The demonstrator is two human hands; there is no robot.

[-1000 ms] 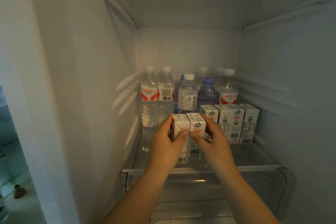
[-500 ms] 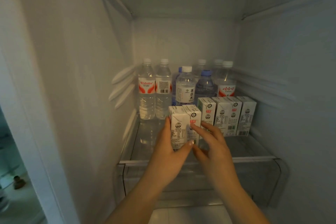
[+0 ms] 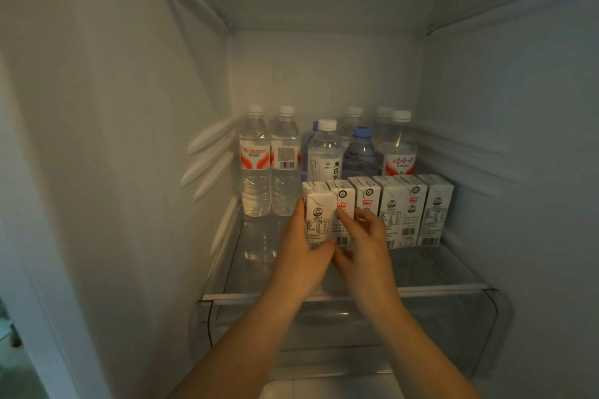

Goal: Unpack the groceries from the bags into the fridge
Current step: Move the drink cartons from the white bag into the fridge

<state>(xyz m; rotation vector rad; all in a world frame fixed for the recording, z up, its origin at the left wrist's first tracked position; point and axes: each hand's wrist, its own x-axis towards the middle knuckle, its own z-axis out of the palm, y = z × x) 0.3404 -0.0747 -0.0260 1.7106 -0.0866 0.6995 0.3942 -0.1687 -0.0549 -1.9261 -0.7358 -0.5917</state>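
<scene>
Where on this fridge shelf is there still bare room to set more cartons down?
The clear glass shelf is bare along its front, from the left wall past both hands to the right wall, and ahead of the two red-labelled clear water bottles. The back is crowded with bottles, and the white milk cartons fill the right middle.

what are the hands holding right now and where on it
The left hand grips the leftmost small white milk carton round its left side and lower front. The right hand pinches the neighbouring white carton at its front face.
</scene>
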